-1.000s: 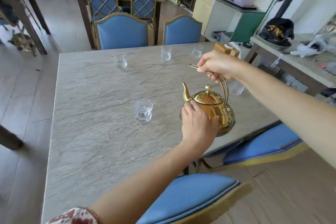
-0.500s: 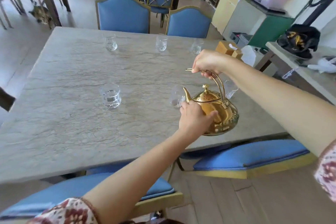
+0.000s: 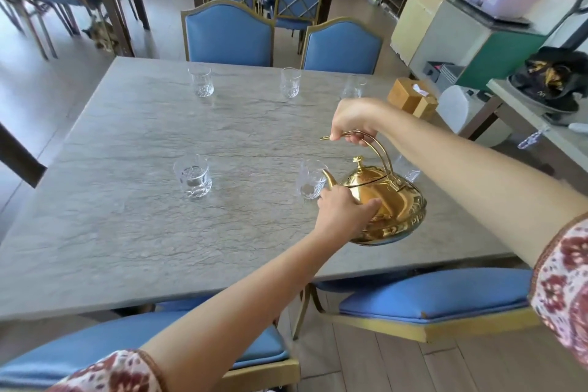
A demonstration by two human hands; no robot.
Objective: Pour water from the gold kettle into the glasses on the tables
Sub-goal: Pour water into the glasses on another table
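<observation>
Nearest, two blue padded chair seats (image 3: 436, 294) with gold-coloured frames sit tucked under the near edge of the table (image 3: 133, 232), a grey slab with fine, vein-like lines. Two bare forearms with patterned red-and-white sleeves reach over that edge.

The left hand (image 3: 342, 212) lies flat against the rounded, polished side of the gold kettle (image 3: 386, 207), fingers spread on the metal. The right hand (image 3: 353, 119) is curled tight around the top of the thin arched handle. The kettle hangs tilted above the table near its right-hand edge, its curved spout at the rim of a clear, patterned glass (image 3: 310, 180); whether water flows is hard to make out. Its lid carries a small knob.

To the left stands a second glass (image 3: 192, 175) with water in it, wide bare stone around it. Another glass (image 3: 409, 169) is mostly hidden behind the kettle and right forearm.

Along the far edge stand three more glasses (image 3: 200, 81), well apart, the rightmost blurred. A wooden box (image 3: 412, 97) sits at the far right corner. Beyond are two blue chair backs (image 3: 227, 33).
</observation>
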